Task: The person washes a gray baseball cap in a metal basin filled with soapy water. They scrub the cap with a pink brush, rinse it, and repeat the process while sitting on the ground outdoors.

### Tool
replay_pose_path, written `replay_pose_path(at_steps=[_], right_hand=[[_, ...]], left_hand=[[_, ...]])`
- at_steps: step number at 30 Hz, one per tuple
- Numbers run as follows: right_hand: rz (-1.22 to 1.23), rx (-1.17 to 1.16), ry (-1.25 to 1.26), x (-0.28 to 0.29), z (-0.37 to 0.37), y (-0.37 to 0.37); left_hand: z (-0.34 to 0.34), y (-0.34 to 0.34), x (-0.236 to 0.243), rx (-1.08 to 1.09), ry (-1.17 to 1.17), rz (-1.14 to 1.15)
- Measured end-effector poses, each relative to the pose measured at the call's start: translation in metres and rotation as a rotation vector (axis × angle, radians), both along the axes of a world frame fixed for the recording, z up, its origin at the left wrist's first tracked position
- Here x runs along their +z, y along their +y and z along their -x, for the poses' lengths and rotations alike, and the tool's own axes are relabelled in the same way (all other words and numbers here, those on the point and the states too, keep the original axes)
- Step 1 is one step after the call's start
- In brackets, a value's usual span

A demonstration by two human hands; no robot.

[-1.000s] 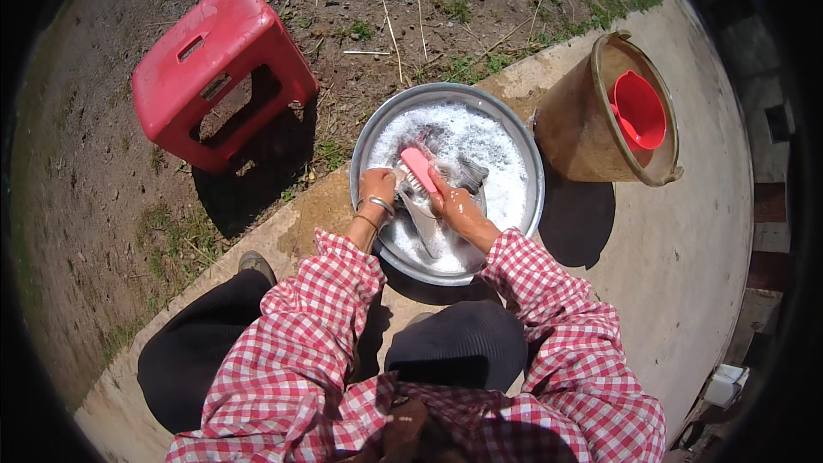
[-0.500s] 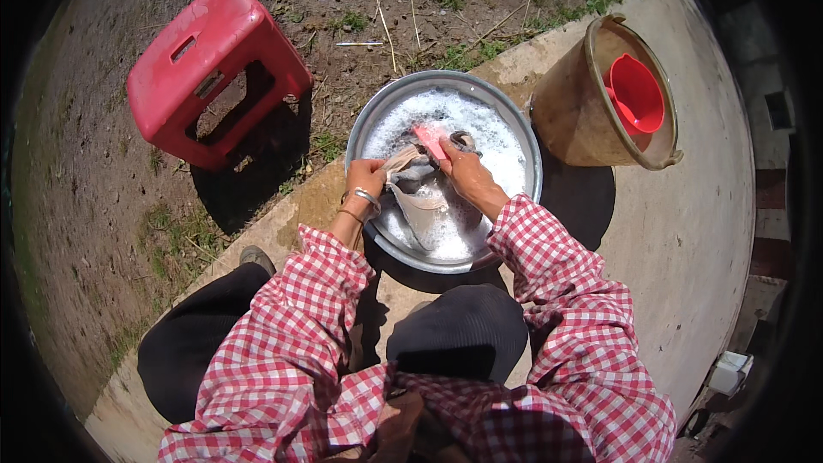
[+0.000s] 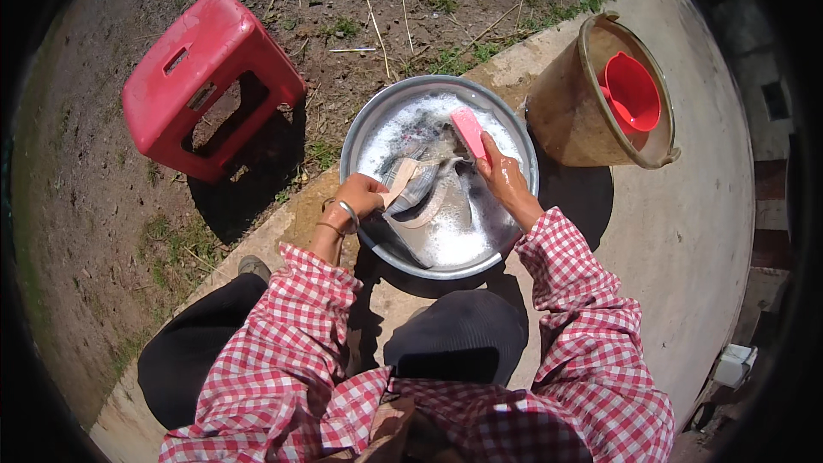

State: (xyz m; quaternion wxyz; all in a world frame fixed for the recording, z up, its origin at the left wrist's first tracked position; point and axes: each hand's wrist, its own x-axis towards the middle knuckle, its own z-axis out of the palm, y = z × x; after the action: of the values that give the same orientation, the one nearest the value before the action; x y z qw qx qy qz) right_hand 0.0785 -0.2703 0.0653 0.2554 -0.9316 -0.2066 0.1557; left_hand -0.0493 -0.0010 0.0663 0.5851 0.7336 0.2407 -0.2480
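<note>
A round metal basin [image 3: 351, 135] of foamy water stands before my knees. At its left rim, my left hand [image 3: 361, 195] is closed on the beige edge of a wet grey-and-beige cloth [image 3: 426, 206]. The cloth spreads across the basin, its lower part in the suds. On the right, my right hand [image 3: 506, 175] grips a pink scrub brush [image 3: 468, 131], held over the foam to the upper right of the cloth. Its underside is mostly hidden.
A red plastic stool [image 3: 201, 77] stands on the dirt at the left. Right of the basin is a brown bucket [image 3: 557, 107] with a red scoop [image 3: 633, 90] inside. Concrete paving [image 3: 677, 240] runs along the right. My knees [image 3: 459, 334] are close to the basin.
My right hand has moved right and away from the cloth with the brush. My left hand has shifted slightly left and down, and the cloth lies more spread out.
</note>
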Motion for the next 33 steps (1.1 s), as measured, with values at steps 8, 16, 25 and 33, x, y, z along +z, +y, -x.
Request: replay_pose_path(at_steps=[8,16,25,33], right_hand=[[-0.468,-0.466,0.418,-0.035,0.03,0.042],[-0.288,-0.199,0.238,0.008,0.003,0.025],[-0.499,0.053,0.294,0.043,0.003,0.05],[-0.154,0.03,-0.092,0.032,-0.008,0.022]], left_hand=[[-0.079,-0.06,-0.015,-0.377,-0.541,-0.746],[-0.132,-0.033,-0.036,-0.214,-0.462,-0.498],[-0.13,-0.054,-0.061,-0.754,-0.808,-0.709],[-0.095,-0.01,-0.069,0.345,0.071,0.513]])
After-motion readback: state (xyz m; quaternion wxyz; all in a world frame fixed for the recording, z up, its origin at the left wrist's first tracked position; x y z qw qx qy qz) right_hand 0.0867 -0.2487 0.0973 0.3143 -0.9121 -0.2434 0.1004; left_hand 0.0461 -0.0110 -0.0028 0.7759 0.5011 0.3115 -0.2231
